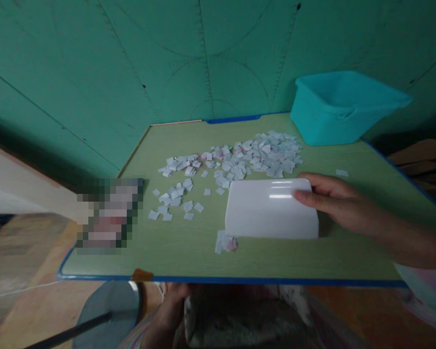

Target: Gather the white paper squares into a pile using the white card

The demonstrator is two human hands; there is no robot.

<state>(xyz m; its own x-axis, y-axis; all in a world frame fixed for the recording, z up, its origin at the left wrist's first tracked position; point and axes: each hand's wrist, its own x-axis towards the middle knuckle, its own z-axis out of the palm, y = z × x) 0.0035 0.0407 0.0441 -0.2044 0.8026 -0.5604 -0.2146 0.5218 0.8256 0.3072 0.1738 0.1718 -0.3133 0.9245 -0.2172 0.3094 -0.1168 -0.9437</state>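
My right hand (332, 201) grips the right edge of a glossy white rectangular board (271, 209), thumb on top and fingers under, holding it flat over the green table (189, 252). Several small white and pinkish paper squares (240, 160) lie scattered across the table's far half, with a smaller cluster (174, 201) to the left and a few squares (224, 242) at the board's near left corner. My left hand (170, 305) rests below the table's near edge by my lap; its fingers are hidden.
A teal plastic bin (343, 106) stands at the table's far right corner. A blurred-out flat item (107, 215) lies on the left edge. The table has a blue rim (240, 280). A green wall rises behind. A grey stool (109, 310) sits lower left.
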